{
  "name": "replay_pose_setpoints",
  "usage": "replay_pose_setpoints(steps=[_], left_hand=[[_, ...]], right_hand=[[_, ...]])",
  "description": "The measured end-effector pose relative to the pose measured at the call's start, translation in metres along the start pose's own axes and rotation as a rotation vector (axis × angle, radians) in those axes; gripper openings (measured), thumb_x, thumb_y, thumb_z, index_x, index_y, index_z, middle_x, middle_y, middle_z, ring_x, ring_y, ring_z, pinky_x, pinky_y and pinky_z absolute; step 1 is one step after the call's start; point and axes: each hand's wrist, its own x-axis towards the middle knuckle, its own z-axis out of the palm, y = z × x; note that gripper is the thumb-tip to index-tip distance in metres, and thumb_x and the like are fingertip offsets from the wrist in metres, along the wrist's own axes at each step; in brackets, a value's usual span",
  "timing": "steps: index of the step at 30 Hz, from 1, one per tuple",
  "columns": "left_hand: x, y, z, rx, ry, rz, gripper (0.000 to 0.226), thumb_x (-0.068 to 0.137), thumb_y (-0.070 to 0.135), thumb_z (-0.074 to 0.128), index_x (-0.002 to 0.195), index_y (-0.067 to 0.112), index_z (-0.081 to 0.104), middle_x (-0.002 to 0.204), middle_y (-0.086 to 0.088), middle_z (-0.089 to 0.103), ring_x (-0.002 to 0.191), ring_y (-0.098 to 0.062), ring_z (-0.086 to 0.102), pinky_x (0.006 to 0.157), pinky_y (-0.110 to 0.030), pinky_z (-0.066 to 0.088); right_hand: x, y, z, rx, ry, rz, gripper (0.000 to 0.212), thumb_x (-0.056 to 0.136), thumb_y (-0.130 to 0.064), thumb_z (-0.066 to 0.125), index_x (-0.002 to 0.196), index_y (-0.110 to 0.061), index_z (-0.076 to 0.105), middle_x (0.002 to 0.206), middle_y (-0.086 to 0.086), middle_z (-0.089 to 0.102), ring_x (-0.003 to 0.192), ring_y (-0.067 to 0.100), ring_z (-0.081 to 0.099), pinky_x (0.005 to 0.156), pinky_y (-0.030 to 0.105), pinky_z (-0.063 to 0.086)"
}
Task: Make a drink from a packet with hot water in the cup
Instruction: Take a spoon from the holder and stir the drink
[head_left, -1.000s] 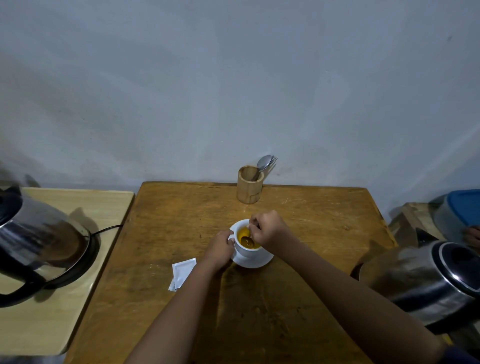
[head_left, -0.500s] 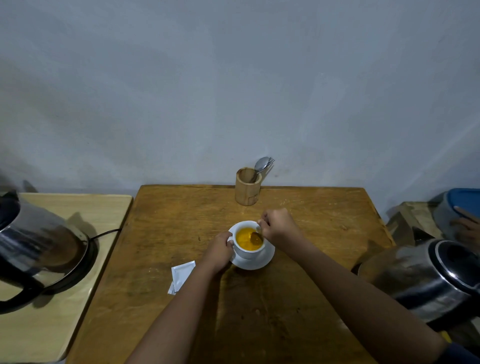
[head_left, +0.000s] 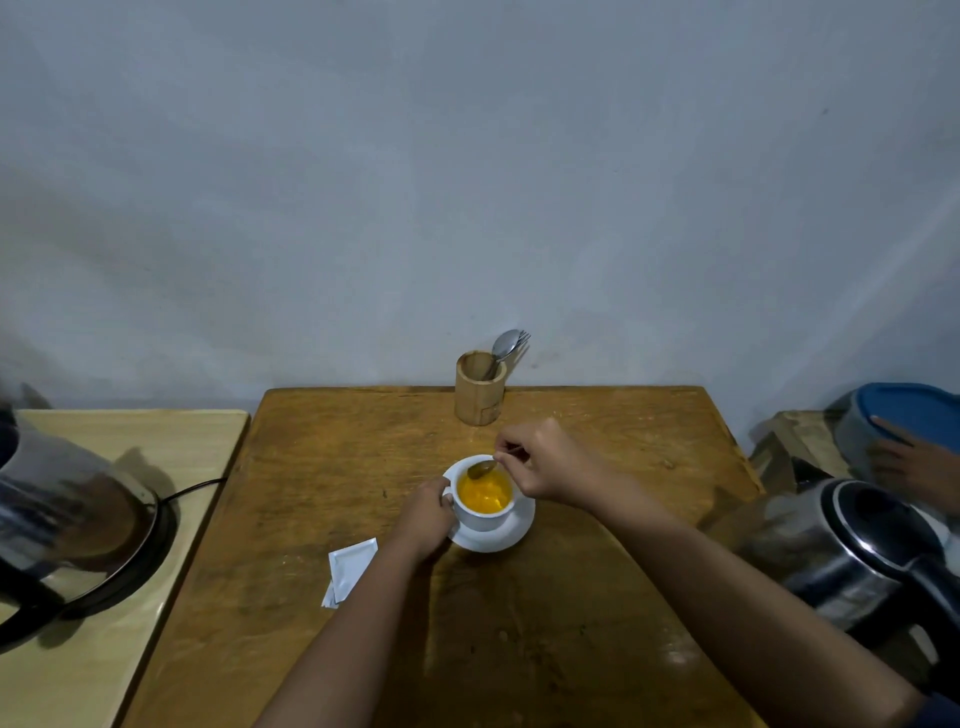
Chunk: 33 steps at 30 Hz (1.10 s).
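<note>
A white cup (head_left: 482, 515) full of orange drink stands on a white saucer (head_left: 511, 532) in the middle of the brown wooden table (head_left: 597, 431). My left hand (head_left: 423, 517) grips the cup's left side at the handle. My right hand (head_left: 548, 465) pinches a small spoon (head_left: 483, 467), whose bowl is lifted to the cup's far rim. A torn white packet (head_left: 350, 569) lies flat on the table to the left of the saucer.
A bamboo holder (head_left: 479, 387) with a spoon and fork stands at the table's far edge. A steel kettle (head_left: 62, 525) sits on its base on the pale side table at left. Another kettle (head_left: 852, 551) is at right. Another person's hand (head_left: 914, 462) rests on a blue-lidded container (head_left: 914, 415).
My right hand has moved from over the cup to its far right, drawing the spoon up out of the drink to the rim. My left hand has stayed on the cup.
</note>
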Motion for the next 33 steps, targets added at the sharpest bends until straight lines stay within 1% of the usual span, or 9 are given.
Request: replay_pose_setpoints(steps=[10,12,16,19,24,27,29,31,33], left_hand=[[0.001,-0.001,0.0,-0.01,-0.008,-0.005,0.031,0.094,0.011,0.038,0.119,0.008,0.056,0.126,-0.016,0.056,0.109,-0.028,0.053,0.084,-0.03,0.039],[0.001,-0.002,-0.001,-0.002,-0.009,0.005,0.029,0.093,0.009,0.038,0.115,0.006,0.058,0.122,-0.018,0.058,0.104,-0.028,0.053,0.081,-0.029,0.038],[0.001,-0.005,0.0,-0.015,-0.005,0.013,0.028,0.093,0.011,0.038,0.112,0.007,0.059,0.119,-0.016,0.059,0.103,-0.028,0.054,0.082,-0.029,0.039],[0.002,-0.005,0.001,-0.024,-0.002,0.019,0.028,0.093,0.011,0.038,0.113,0.008,0.058,0.119,-0.015,0.059,0.102,-0.025,0.053,0.084,-0.03,0.04],[0.001,-0.007,0.002,-0.034,0.011,0.009,0.033,0.094,0.013,0.039,0.122,0.009,0.055,0.128,-0.013,0.057,0.113,-0.026,0.053,0.097,-0.038,0.043],[0.001,-0.007,0.003,-0.034,0.021,0.013,0.033,0.095,0.013,0.039,0.125,0.009,0.053,0.131,-0.012,0.055,0.117,-0.026,0.051,0.099,-0.036,0.041],[0.002,-0.009,0.004,-0.032,0.022,0.018,0.033,0.095,0.014,0.039,0.125,0.009,0.053,0.131,-0.013,0.055,0.117,-0.025,0.051,0.098,-0.036,0.041],[0.003,-0.01,0.004,-0.039,0.017,0.013,0.033,0.095,0.015,0.039,0.125,0.01,0.053,0.13,-0.013,0.055,0.116,-0.025,0.051,0.098,-0.035,0.041],[0.004,-0.011,0.004,-0.042,0.013,0.01,0.032,0.095,0.015,0.039,0.124,0.01,0.053,0.13,-0.012,0.054,0.115,-0.024,0.051,0.096,-0.034,0.04]], right_hand=[[-0.009,0.005,-0.018,0.002,0.015,-0.044,0.012,0.087,-0.018,0.06,0.087,-0.008,0.067,0.084,0.011,0.071,0.076,0.021,0.065,0.067,0.041,0.057],[-0.011,0.01,-0.015,0.073,0.068,0.012,0.012,0.086,-0.016,0.062,0.086,-0.005,0.068,0.082,0.012,0.071,0.069,0.011,0.064,0.066,0.037,0.057],[-0.016,0.018,-0.004,0.316,0.224,0.201,0.011,0.087,-0.008,0.06,0.081,-0.001,0.066,0.07,0.008,0.068,0.054,-0.008,0.062,0.06,0.026,0.055],[-0.021,0.029,0.005,0.719,0.446,0.451,0.016,0.089,-0.001,0.054,0.077,-0.006,0.061,0.067,0.009,0.066,0.055,0.005,0.068,0.056,0.018,0.057],[-0.037,0.051,0.019,1.295,0.764,0.773,0.009,0.092,0.0,0.049,0.093,0.001,0.057,0.092,0.023,0.066,0.072,0.02,0.07,0.059,0.016,0.059],[-0.049,0.065,0.037,1.408,0.82,0.9,0.017,0.093,0.001,0.046,0.107,0.007,0.054,0.1,0.025,0.064,0.08,0.021,0.066,0.058,0.014,0.058],[-0.053,0.071,0.048,1.403,0.843,0.995,0.022,0.092,0.004,0.045,0.111,0.012,0.054,0.094,0.024,0.064,0.075,0.019,0.064,0.052,0.012,0.056],[-0.055,0.075,0.059,1.361,0.846,1.116,0.02,0.091,0.006,0.045,0.106,0.01,0.057,0.081,0.019,0.063,0.067,0.017,0.062,0.044,0.011,0.052],[-0.055,0.081,0.072,1.285,0.786,1.229,0.017,0.088,0.006,0.046,0.096,0.008,0.062,0.078,0.016,0.065,0.066,0.017,0.063,0.049,0.018,0.056]])
